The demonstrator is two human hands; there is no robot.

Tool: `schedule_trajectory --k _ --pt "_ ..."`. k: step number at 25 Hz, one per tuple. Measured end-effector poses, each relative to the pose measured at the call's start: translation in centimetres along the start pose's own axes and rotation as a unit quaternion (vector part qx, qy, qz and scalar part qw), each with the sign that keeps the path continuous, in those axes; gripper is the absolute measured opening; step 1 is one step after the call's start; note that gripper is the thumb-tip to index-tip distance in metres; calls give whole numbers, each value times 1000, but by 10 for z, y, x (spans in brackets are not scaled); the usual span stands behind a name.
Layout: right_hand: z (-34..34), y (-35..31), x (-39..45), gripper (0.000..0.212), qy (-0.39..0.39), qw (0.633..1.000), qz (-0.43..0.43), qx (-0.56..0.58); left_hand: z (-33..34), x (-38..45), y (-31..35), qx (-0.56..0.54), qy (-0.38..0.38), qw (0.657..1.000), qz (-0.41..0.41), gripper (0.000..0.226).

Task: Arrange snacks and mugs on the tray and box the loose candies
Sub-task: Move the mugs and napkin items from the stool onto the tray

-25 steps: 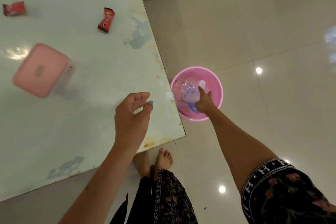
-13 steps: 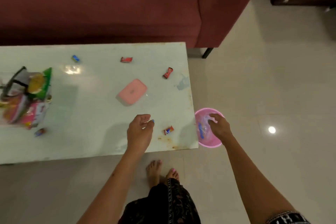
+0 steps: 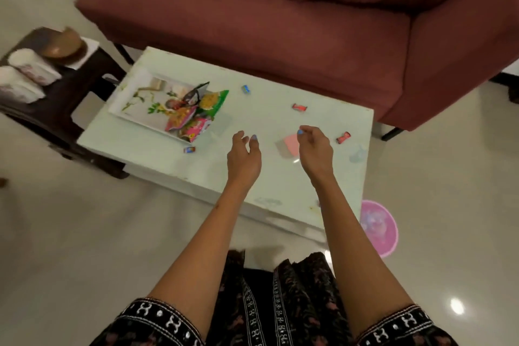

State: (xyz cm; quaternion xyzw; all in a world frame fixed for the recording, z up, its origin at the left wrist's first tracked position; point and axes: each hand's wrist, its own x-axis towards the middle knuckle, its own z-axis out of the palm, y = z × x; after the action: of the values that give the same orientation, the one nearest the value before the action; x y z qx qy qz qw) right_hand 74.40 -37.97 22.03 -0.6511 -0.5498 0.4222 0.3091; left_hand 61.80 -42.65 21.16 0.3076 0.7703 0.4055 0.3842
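Glossy pale table (image 3: 174, 166); crinkled wrappers (image 3: 193, 118)

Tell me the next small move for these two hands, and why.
Probably lower the right hand onto the flat pink plastic box just beneath it and open it. Both hands hover empty, the left hand too, while small wrapped candies, one blue and two red, lie loose on the pale green table. The box looks shut.

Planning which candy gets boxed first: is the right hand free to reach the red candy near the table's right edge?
Probably yes: the right hand holds nothing, and bare table lies between it and the red candy.
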Motion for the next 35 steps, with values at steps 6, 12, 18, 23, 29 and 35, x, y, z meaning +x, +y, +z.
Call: schedule_trajectory --k 6,12,18,23,29,35 --pt "112 -81 -26 28 1 999 -48 16 -142 34 -13 -4 63 996 62 42" --pt "221 -127 -55 34 -25 997 -73 26 -256 73 -44 12 80 995 67 46" --pt "284 -157 -57 37 -58 991 -123 -16 -308 111 -68 24 82 996 34 54" --pt "342 -194 -20 35 -98 986 -136 -16 -338 159 -72 10 102 995 19 53" --pt "407 -250 32 31 -169 970 -169 -52 -386 217 -60 -7 144 990 -7 52" --pt "471 -279 58 32 -245 950 -181 -63 -426 255 -72 -22 177 983 -51 58"
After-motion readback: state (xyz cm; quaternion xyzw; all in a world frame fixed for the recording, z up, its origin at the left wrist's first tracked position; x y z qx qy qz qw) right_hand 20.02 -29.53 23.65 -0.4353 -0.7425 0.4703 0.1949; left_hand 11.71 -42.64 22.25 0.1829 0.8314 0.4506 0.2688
